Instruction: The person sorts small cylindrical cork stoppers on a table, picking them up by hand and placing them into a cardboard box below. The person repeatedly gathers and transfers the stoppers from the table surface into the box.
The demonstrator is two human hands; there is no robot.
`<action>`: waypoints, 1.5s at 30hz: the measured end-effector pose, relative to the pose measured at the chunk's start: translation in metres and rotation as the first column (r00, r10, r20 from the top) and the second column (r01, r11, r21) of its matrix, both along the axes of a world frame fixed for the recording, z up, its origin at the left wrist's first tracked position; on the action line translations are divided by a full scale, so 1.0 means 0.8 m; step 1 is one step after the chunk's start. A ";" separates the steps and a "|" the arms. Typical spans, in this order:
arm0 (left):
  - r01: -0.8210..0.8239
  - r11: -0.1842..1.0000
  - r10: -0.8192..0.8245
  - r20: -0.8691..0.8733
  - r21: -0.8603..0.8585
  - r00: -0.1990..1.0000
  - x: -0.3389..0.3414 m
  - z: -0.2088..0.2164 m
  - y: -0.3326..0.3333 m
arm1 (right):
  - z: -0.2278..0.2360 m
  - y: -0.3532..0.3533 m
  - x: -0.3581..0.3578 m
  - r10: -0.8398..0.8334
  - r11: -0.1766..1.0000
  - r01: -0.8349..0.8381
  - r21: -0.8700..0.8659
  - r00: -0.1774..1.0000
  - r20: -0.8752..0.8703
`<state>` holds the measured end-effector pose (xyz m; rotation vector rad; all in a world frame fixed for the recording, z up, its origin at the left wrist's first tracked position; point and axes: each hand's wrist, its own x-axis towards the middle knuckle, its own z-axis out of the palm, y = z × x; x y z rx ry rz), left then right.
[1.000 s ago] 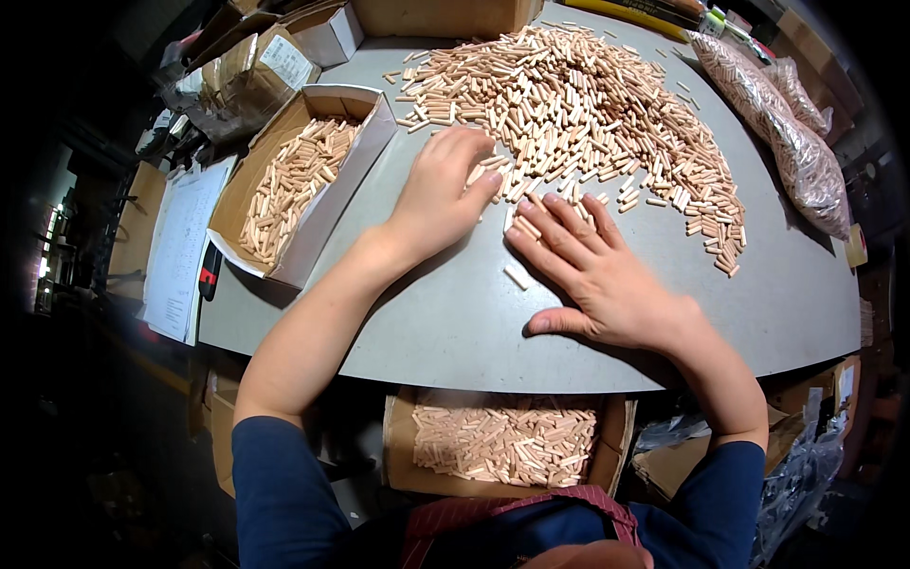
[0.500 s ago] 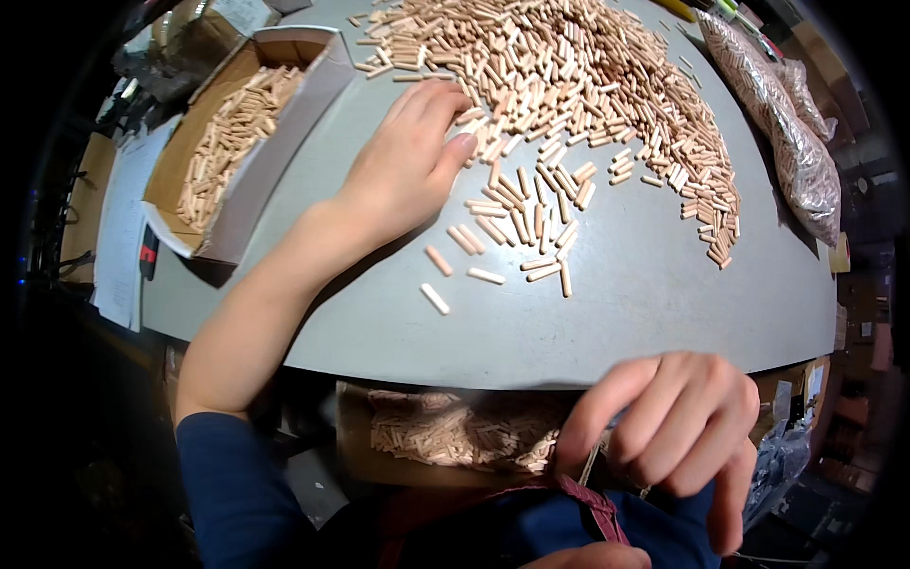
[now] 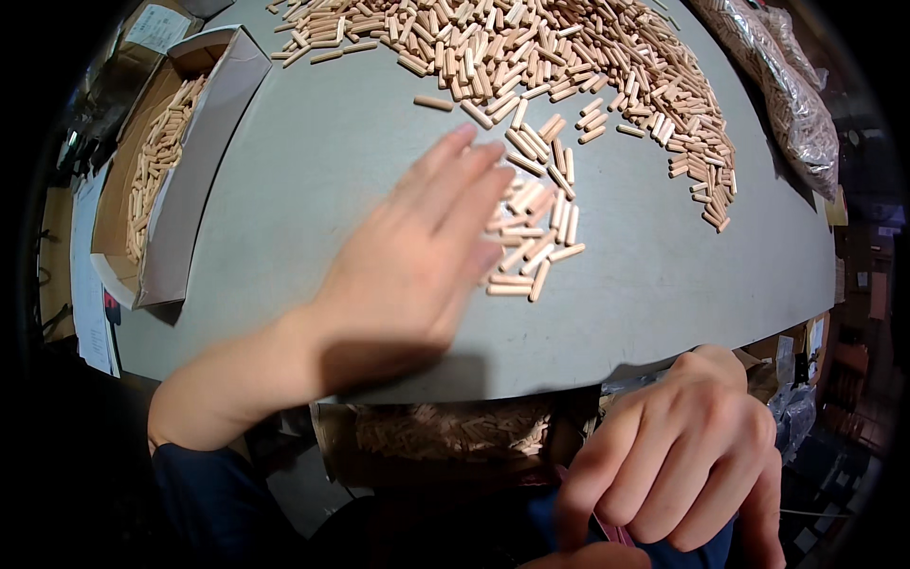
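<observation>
My left hand [image 3: 417, 237] lies over the grey tabletop, fingers stretched out and slightly smeared by motion. Its fingertips and thumb border a small group of wooden dowel pins [image 3: 536, 251], some partly hidden behind the fingers. Beyond them spreads a large heap of the same fluted pins [image 3: 531, 47]. My right hand [image 3: 673, 446] is curled, knuckles up, in front of the table's near edge. Whatever its fingers hold, if anything, is hidden under the hand.
At the left stands an open cardboard box [image 3: 194, 180] part-filled with dowels. Below the table edge, another box [image 3: 445, 431] of dowels sits in shadow. A clear plastic bag [image 3: 777, 104] of dowels lies along the right side. Papers [image 3: 90, 284] hang at the far left.
My left hand has come from the heap's edge nearer to me, its fingers straightened, and loose pins are now bunched beside it. My right hand has shifted slightly and curled. The view has tilted.
</observation>
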<state>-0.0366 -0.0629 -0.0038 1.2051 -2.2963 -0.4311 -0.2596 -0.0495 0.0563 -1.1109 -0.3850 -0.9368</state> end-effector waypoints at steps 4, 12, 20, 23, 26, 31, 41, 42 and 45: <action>0.056 0.997 -0.052 -0.068 0.054 0.996 -0.008 0.006 0.006 | 0.005 -0.021 0.005 0.045 0.998 -0.043 -0.040 0.998 0.043; -0.121 0.987 0.106 -0.136 -0.104 0.985 0.036 0.016 -0.035 | 0.005 -0.033 -0.033 0.204 0.955 -0.245 -0.169 0.952 -0.227; -0.104 0.994 0.101 -0.134 -0.015 0.986 0.038 -0.007 -0.039 | 0.000 -0.017 0.007 0.049 0.998 -0.047 -0.030 0.998 0.043; -0.099 0.995 0.098 -0.091 -0.009 0.991 0.032 -0.005 -0.033 | 0.003 -0.014 0.008 0.039 0.999 -0.038 -0.034 0.998 0.046; -0.056 0.998 0.055 -0.070 -0.013 0.996 0.024 -0.004 -0.025 | 0.005 -0.026 -0.003 0.177 0.975 -0.192 -0.113 0.975 -0.131; 0.024 1.000 -0.025 -0.062 -0.014 0.998 0.021 -0.002 -0.017 | 0.005 -0.042 -0.023 0.262 0.933 -0.310 -0.182 0.932 -0.249; 0.137 0.962 -0.046 -0.352 0.237 0.935 0.023 0.006 -0.018 | 0.000 -0.007 -0.003 0.087 0.996 -0.090 -0.021 0.991 -0.101; 0.138 0.930 0.019 -0.419 0.341 0.908 0.022 0.015 -0.016 | 0.000 -0.006 -0.006 0.077 0.996 -0.080 -0.025 0.991 -0.113; 0.157 0.830 0.231 -0.586 0.536 0.777 0.022 0.028 -0.012 | 0.008 -0.041 -0.027 0.248 0.944 -0.296 -0.144 0.928 -0.279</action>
